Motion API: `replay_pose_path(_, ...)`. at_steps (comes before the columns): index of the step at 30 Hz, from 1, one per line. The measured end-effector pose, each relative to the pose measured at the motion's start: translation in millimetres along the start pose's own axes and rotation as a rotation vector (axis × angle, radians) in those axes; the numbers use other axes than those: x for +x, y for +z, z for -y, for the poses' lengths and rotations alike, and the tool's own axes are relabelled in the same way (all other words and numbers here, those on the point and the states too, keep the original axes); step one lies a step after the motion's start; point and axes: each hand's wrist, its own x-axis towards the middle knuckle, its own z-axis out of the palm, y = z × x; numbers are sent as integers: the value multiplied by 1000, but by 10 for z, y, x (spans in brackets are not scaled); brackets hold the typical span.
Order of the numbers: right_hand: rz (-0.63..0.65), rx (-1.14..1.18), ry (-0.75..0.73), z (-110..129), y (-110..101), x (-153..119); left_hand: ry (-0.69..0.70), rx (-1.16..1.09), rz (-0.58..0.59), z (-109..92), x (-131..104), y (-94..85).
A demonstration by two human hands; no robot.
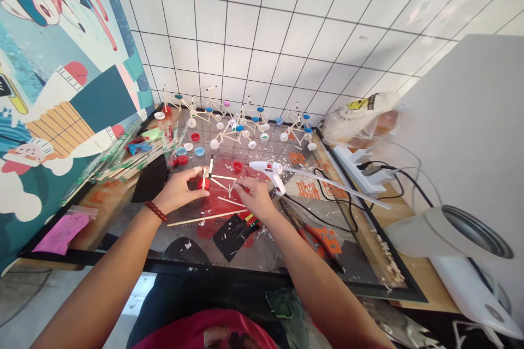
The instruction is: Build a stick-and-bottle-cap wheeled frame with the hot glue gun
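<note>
A small bicycle-like frame of thin wooden sticks (222, 177) spans the gap between my hands, with a red bottle cap (203, 182) at its left end. My left hand (180, 190) is closed on that cap, thumb below and fingers above. My right hand (256, 196) pinches the frame's right end between thumb and fingertips. A short upright piece with a dark tip rises beside the cap. Below the frame lie a loose short stick (232, 202) and a longer stick (200, 218). A white glue gun (268, 170) rests just beyond my right hand.
Several finished stick-and-cap models (239, 128) stand along the back. Loose caps (199, 151) and stick bundles (135, 158) lie left. Pliers (311, 234), a black cord (319, 219) and a power strip (356, 169) are right. A black card (230, 237) lies in front.
</note>
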Motion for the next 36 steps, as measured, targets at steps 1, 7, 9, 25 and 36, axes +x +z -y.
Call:
replay_pose_path(1, -5, -1, 9, -7, 3, 0, 11, 9, -4, 15, 2, 14)
replay_pose_path(7, -40, -14, 61, -34, 21, 0, 58, 22, -43, 119, 15, 95)
replay_pose_path(9, -40, -22, 70, -18, 17, -2, 61, 24, -45, 134, 17, 106)
replay_pose_path(25, -73, 34, 182, -57, 51, 12, 72, 35, -70, 150, 29, 113)
replay_pose_path(36, -8, 16, 147, -34, 29, 18, 69, 14, -50, 169, 31, 108)
